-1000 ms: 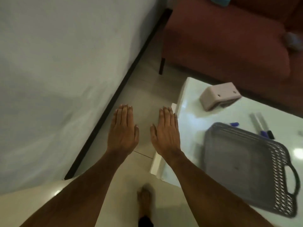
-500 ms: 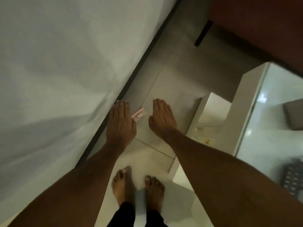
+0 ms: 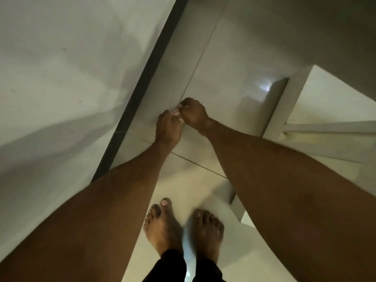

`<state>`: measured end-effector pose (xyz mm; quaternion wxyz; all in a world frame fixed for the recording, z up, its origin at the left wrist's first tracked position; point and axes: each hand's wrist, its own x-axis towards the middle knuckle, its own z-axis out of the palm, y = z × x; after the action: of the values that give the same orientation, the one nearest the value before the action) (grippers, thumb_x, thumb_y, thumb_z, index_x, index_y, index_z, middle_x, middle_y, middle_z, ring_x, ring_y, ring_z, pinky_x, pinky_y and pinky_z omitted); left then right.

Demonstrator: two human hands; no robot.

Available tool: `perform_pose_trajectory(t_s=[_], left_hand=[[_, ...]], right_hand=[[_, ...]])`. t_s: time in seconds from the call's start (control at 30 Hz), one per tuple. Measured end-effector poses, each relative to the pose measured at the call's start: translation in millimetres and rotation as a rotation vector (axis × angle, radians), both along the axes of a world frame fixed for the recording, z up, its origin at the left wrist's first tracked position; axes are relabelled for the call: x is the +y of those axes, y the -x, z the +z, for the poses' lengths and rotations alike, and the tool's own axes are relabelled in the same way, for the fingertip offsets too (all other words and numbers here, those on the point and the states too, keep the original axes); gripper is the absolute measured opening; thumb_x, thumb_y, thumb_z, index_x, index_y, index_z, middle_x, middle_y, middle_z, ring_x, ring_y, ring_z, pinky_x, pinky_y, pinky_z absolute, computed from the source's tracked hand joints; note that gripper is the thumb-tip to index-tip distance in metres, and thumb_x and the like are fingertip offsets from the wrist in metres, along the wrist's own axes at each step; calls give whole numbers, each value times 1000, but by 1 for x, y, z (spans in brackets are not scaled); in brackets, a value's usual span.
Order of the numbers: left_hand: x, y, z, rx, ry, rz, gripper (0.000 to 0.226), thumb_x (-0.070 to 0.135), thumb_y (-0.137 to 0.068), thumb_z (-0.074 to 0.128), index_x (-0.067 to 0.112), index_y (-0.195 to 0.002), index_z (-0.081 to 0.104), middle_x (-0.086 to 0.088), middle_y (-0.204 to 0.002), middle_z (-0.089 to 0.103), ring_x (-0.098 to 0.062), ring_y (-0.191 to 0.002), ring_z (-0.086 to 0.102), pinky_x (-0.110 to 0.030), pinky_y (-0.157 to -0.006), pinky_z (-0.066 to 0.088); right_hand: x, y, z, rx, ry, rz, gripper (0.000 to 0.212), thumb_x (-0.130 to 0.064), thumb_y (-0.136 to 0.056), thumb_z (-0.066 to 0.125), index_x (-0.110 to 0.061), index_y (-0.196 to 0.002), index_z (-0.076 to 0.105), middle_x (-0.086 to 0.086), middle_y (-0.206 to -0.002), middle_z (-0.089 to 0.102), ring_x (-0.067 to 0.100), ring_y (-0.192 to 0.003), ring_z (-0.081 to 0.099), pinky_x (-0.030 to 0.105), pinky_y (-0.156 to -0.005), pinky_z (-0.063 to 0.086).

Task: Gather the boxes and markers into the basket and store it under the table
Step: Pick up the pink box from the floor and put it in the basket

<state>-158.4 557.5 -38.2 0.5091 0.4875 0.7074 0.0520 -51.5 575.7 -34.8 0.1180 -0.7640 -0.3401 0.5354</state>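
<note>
A small pink box (image 3: 176, 113) lies on the tiled floor close to the dark skirting, mostly hidden by my fingers. My left hand (image 3: 167, 127) curls over its near end, and my right hand (image 3: 194, 113) pinches its far end from the right. Both hands are closed on it at floor level. The basket and the markers are out of view.
A white wall (image 3: 67, 78) with a dark skirting strip (image 3: 140, 88) runs along the left. The white table's leg and lower frame (image 3: 284, 110) stand at the right. My bare feet (image 3: 183, 228) are planted on the floor tiles (image 3: 223, 58) below the hands.
The view has dropped from the tabletop to the floor. Both hands went down from flat and open to closing on the small pink box by the skirting.
</note>
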Motion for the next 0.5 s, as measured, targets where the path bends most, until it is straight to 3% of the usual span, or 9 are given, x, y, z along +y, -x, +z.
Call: perform_pose_trajectory(t_s=[0.1, 0.17, 0.23, 0.3, 0.33, 0.4, 0.43, 0.5], left_hand=[[-4, -11, 18, -100, 38, 173, 20, 9, -102, 39, 1, -109, 55, -14, -108, 59, -21, -94, 59, -13, -65, 44], [-3, -17, 35, -121, 8, 280, 19, 8, -103, 38, -2, -109, 53, -17, -109, 58, -25, -98, 61, -15, -70, 51], [-1, -23, 57, -125, -24, 340, 27, 9, -105, 39, -5, -123, 53, -22, -121, 59, -31, -110, 63, -27, -82, 56], [0, -30, 88, -116, -25, 369, 30, 9, -105, 39, -4, -130, 52, -22, -128, 58, -32, -116, 63, -27, -86, 56], [1, -35, 104, -138, -28, 388, 31, 7, -104, 40, -3, -131, 53, -21, -130, 59, -32, -118, 63, -27, -87, 57], [-1, -43, 141, -205, -24, 409, 30, 4, -102, 42, -1, -129, 55, -19, -129, 62, -32, -117, 64, -25, -84, 59], [-1, -49, 165, -230, -27, 401, 30, 3, -101, 43, 0, -128, 56, -17, -126, 63, -30, -114, 66, -21, -79, 60], [-2, -60, 206, -229, -95, 357, 29, 1, -98, 45, 2, -123, 61, -14, -118, 67, -28, -107, 69, -15, -69, 59]], right_hand=[[-10, 1, 13, -11, -36, -172, 22, -14, -99, 55, -8, -114, 69, 14, -117, 70, 29, -107, 67, 34, -88, 54], [-17, -2, 28, 14, -69, -276, 24, -4, -94, 55, -7, -112, 70, 13, -115, 70, 29, -106, 67, 36, -87, 57], [-23, -7, 56, 86, -118, -382, 33, 5, -91, 52, -5, -118, 67, 10, -114, 65, 26, -103, 64, 21, -73, 56], [-27, -10, 92, 189, -173, -490, 43, 10, -91, 50, -6, -129, 61, 13, -120, 60, 23, -101, 60, 10, -58, 51], [-28, -13, 113, 228, -202, -542, 48, 10, -91, 50, -7, -135, 57, 14, -127, 58, 23, -103, 60, 10, -57, 51], [-31, -19, 155, 240, -242, -614, 56, 9, -91, 52, -10, -144, 50, 11, -137, 54, 22, -114, 57, 13, -70, 54], [-32, -23, 178, 232, -261, -644, 59, 10, -91, 53, -11, -146, 49, 9, -138, 53, 21, -118, 56, 13, -74, 54], [-39, -31, 224, 237, -319, -709, 55, 11, -90, 51, -7, -143, 53, 6, -130, 57, 17, -112, 61, 9, -70, 54]])
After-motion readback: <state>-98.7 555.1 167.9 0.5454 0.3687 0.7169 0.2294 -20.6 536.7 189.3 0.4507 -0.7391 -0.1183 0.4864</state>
